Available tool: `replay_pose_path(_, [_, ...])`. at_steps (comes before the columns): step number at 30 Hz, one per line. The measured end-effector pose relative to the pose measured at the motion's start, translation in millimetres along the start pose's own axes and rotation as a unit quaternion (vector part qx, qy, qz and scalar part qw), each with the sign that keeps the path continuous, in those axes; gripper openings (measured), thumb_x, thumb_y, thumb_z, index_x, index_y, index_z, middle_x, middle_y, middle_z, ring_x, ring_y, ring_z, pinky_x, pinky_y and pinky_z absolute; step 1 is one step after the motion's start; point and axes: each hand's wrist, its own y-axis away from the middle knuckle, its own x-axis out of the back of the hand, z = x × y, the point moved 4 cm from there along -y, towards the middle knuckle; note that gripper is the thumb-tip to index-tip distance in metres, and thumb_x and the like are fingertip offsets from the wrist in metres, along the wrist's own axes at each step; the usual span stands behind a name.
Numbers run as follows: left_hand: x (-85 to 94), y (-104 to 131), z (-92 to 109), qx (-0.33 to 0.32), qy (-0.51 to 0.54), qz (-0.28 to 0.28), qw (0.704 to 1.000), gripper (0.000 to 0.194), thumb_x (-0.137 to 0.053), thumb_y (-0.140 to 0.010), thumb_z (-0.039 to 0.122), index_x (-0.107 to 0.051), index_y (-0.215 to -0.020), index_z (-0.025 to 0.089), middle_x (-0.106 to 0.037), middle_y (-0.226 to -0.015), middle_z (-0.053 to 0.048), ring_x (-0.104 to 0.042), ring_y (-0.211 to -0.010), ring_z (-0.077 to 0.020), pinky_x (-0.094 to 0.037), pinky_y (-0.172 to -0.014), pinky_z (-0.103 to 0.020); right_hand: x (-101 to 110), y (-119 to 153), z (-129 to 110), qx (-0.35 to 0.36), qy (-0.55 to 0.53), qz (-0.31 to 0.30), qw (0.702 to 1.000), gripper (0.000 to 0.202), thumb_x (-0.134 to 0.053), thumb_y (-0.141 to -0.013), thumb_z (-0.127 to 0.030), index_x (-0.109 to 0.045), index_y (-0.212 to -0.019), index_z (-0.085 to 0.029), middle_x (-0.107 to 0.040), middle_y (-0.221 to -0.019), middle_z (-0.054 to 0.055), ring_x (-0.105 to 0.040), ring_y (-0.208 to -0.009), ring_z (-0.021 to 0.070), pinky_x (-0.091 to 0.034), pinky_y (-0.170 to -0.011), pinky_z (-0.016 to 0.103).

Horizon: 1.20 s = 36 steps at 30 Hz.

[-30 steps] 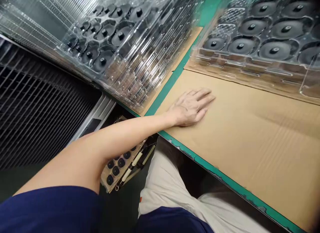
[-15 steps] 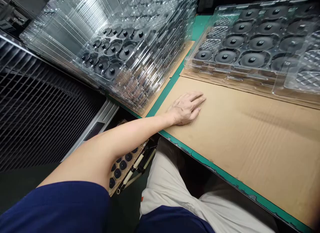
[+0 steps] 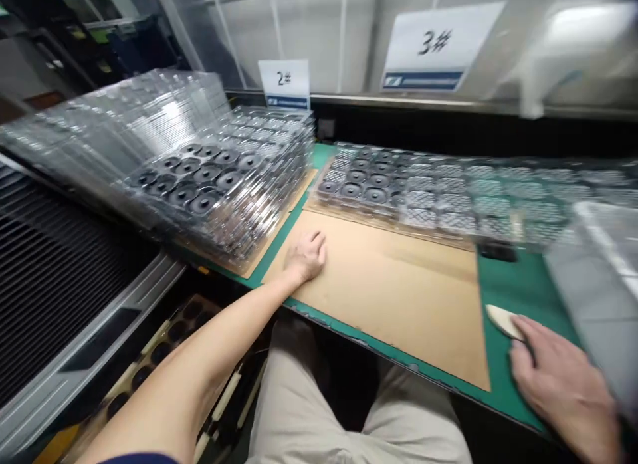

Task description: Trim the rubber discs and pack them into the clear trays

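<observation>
My left hand (image 3: pixel 306 254) rests on the left part of a brown cardboard sheet (image 3: pixel 393 284), palm down with its fingers slightly bent. Nothing shows in it. At the lower right, my right hand (image 3: pixel 563 377) is closed around a pale, round-ended object (image 3: pixel 504 321) over the green tabletop; a dark part shows near the fingers, and the rest is hidden in the grip. Behind the cardboard lies a clear plastic tray (image 3: pixel 361 193) with black round parts in some of its pockets.
Stacked clear trays (image 3: pixel 259 218) stand at the left, with black round parts (image 3: pixel 204 175) in the top one. A grey-white box (image 3: pixel 593 278) borders the right side. Signs marked 2# (image 3: pixel 284 82) and 3# (image 3: pixel 441 48) hang behind. The green table edge (image 3: pixel 369 341) runs before my legs.
The view has swung up and to the right, bringing in the signs, the box and my right hand with the pale object. My left hand stays on the cardboard, its fingers more bent.
</observation>
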Motion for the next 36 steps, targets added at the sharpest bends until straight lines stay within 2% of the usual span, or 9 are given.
replay_pose_path(2, [2.1,-1,-1,0.016,-0.002,0.013,1.0,0.032,-0.047,-0.096,0.024,-0.068,-0.12,0.018,-0.068,-0.13,-0.013,-0.061,-0.119,-0.0271,-0.047,-0.106,-0.042,11,-6,-13,-0.007,0.007,-0.003,1.0,0.051,-0.038,-0.099,-0.035,-0.058,-0.143,-0.019,-0.067,-0.132,0.015,-0.061,-0.119,0.0327,-0.049,-0.099,0.049])
replay_pose_path(5, [3.0,-5,-1,0.016,-0.003,0.019,1.0,0.034,-0.045,-0.096,0.027,-0.068,-0.119,0.018,-0.068,-0.129,-0.014,-0.06,-0.12,-0.0302,-0.047,-0.107,-0.046,17,-11,-24,-0.026,-0.001,0.0,1.0,0.045,-0.04,-0.099,-0.029,-0.06,-0.138,-0.02,-0.066,-0.133,0.012,-0.06,-0.121,0.0299,-0.05,-0.101,0.047])
replay_pose_path(9, [5.3,-10,0,0.007,-0.019,0.017,1.0,0.037,-0.041,-0.096,0.03,-0.067,-0.12,0.019,-0.069,-0.127,-0.014,-0.062,-0.119,-0.031,-0.049,-0.105,-0.046,19,-13,-23,-0.034,-0.006,0.009,0.999,0.043,-0.041,-0.099,-0.024,-0.061,-0.136,-0.021,-0.066,-0.134,0.009,-0.059,-0.124,0.0262,-0.048,-0.105,0.043])
replay_pose_path(18, [5.1,-17,-2,-0.011,-0.021,0.028,0.999,0.05,-0.032,-0.094,0.038,-0.07,-0.114,0.013,-0.07,-0.127,-0.02,-0.065,-0.116,-0.0358,-0.051,-0.103,-0.05,23,-14,-23,-0.031,0.008,0.022,0.999,0.043,-0.043,-0.098,-0.018,-0.062,-0.136,-0.021,-0.064,-0.135,0.009,-0.057,-0.125,0.0264,-0.046,-0.106,0.043])
replay_pose_path(20, [3.7,-19,-4,-0.019,-0.031,0.036,0.999,0.05,-0.031,-0.092,0.04,-0.071,-0.112,0.016,-0.072,-0.124,-0.016,-0.066,-0.114,-0.0344,-0.051,-0.104,-0.048,24,-15,-23,-0.032,0.014,0.021,0.999,0.043,-0.043,-0.097,-0.016,-0.061,-0.136,-0.02,-0.064,-0.136,0.009,-0.056,-0.125,0.0255,-0.045,-0.108,0.042])
replay_pose_path(23, [3.7,-21,-5,-0.019,-0.028,0.044,0.998,0.045,-0.031,-0.09,0.04,-0.07,-0.107,0.025,-0.074,-0.119,-0.006,-0.067,-0.11,-0.0324,-0.052,-0.102,-0.049,26,-15,-23,-0.034,0.015,0.022,0.999,0.043,-0.044,-0.097,-0.016,-0.06,-0.136,-0.02,-0.064,-0.135,0.009,-0.056,-0.126,0.0249,-0.045,-0.108,0.041])
replay_pose_path(30, [3.4,-22,-6,0.0,0.0,0.046,0.999,0.038,-0.034,-0.087,0.04,-0.066,-0.105,0.032,-0.076,-0.112,0.002,-0.066,-0.11,-0.0306,-0.05,-0.106,-0.05,27,-14,-23,-0.029,0.014,0.032,0.999,0.043,-0.043,-0.097,-0.015,-0.061,-0.136,-0.021,-0.064,-0.135,0.009,-0.057,-0.125,0.0255,-0.047,-0.107,0.042])
replay_pose_path(36, [5.8,-19,-3,0.01,0.031,0.038,0.999,0.042,-0.039,-0.088,0.038,-0.071,-0.107,0.02,-0.071,-0.123,-0.017,-0.064,-0.116,-0.0371,-0.05,-0.105,-0.052,23,-12,-21,-0.023,0.014,0.033,0.999,0.044,-0.041,-0.098,-0.017,-0.06,-0.137,-0.024,-0.065,-0.134,0.009,-0.059,-0.124,0.0262,-0.049,-0.105,0.044])
